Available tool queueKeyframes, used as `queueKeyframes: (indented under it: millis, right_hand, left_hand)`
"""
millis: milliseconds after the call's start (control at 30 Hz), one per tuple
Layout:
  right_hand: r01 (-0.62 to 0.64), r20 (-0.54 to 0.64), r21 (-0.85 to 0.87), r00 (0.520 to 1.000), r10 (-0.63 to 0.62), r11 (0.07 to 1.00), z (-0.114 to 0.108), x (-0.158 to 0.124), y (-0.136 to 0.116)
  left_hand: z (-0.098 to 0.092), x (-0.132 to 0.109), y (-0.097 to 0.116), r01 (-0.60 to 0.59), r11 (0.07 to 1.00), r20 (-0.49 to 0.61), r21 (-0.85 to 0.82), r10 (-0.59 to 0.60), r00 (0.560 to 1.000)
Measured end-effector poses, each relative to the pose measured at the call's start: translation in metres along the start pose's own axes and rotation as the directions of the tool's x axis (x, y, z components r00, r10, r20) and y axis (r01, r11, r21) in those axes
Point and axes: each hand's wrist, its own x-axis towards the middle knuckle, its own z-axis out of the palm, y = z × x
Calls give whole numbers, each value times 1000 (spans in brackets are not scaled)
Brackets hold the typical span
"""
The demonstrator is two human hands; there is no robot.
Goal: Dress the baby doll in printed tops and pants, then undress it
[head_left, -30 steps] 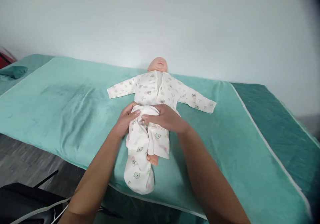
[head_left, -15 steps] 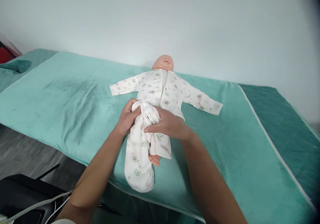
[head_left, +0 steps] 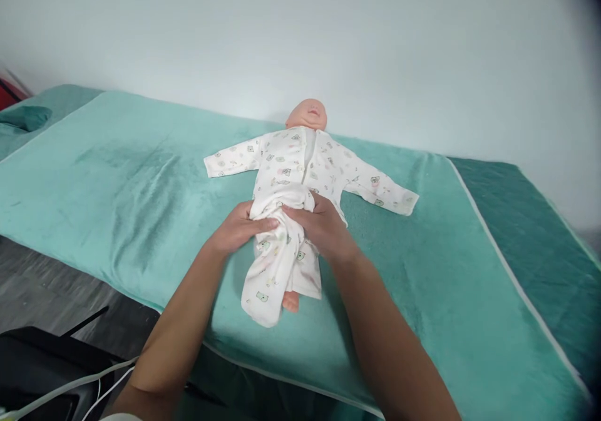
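Note:
A baby doll lies on its back, its head towards the wall, in a white jacket printed with small animals. Both sleeves are spread outwards. Over its lower body are matching white baby trousers, bunched up at the top. My left hand grips the bunched cloth from the left, thumb on top. From the right, my right hand pinches the same cloth near the jacket's hem. One bare doll foot shows below the right trouser leg; the left leg's rounded end hides whatever is inside.
A teal padded bed stands against a white wall. Below its front edge at the lower left are a black object and pale cables. Something red shows at the far left.
Both hands have moved slightly, with the bunched cloth now wider between them and lying across the doll's waist. The left trouser leg's end has come up, away from the bed's front edge.

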Motion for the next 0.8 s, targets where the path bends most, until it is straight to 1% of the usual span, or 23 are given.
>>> queueKeyframes:
  millis: [67,100,167,200,233,300,400,467,533,567,633,700,800]
  right_hand:
    - [8,128,-98,992,5,995,-4,-1,-6]
    - [12,211,-165,977,24,986,-6,-1,-10]
    - [20,359,-279,929,85,960,-11,-2,-15]
    - [18,395,-304,912,109,952,-13,-2,-17]
    - [9,402,-295,908,116,955,-14,-3,-16]
    - [-14,337,-174,939,73,985,-14,-3,-11]
    - [-5,153,83,988,-8,997,-11,-2,0]
    - [25,37,161,999,-31,987,-9,0,5]
    - [44,-38,180,999,-38,983,-8,1,7]
    - [48,-50,184,998,-39,982,-7,1,7]
    - [49,-33,197,999,-43,979,-8,1,7]
    - [43,5,219,999,-45,975,-11,0,8]
    - [10,66,214,998,-25,977,-15,0,9]
  left_hand:
    - [2,1,-6,-77,987,-96,-142,64,993]
    - [3,2,-9,-101,976,-139,-191,75,987]
    - [4,2,-12,-107,963,-207,-249,55,977]
    - [5,3,-13,-94,961,-227,-261,33,973]
    - [6,2,-12,-78,962,-237,-263,14,972]
    - [7,2,-10,-53,968,-220,-244,-2,976]
    - [6,-1,-7,-43,985,-144,-166,19,989]
    - [4,-2,-5,-26,995,-87,-92,19,996]
    - [1,-4,-2,17,1000,-12,-24,-17,1000]
    - [1,-4,-1,40,999,23,-1,-40,999]
    - [0,-5,1,75,997,63,10,-75,995]
    - [0,-5,0,71,997,37,-35,-70,997]
    - [1,-3,-5,13,990,-46,-138,-19,999]
